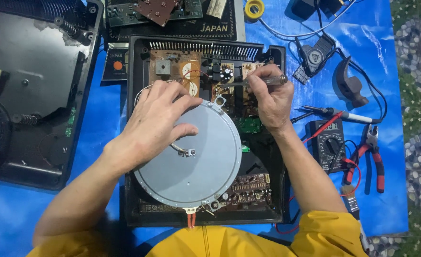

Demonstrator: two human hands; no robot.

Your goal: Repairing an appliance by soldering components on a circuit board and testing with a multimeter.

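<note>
Blue tarp (372, 47), hands on cooker base (134, 190)

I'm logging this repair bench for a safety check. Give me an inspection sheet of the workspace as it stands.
Surface: blue tarp spread over a pebbled floor.
Job's things: opened black appliance housing with circuit boards; round grey metal disc lying over them.
Clutter: second black housing at left, multimeter, red-handled pliers, soldering iron, yellow tape roll, small brush.
Grippers: left hand rests on the disc, fingers spread; right hand holds a screwdriver at the upper board.
Cables: red probe lead, black cord, white cable.
Surroundings: yellow sleeves; no other person seen.
</note>
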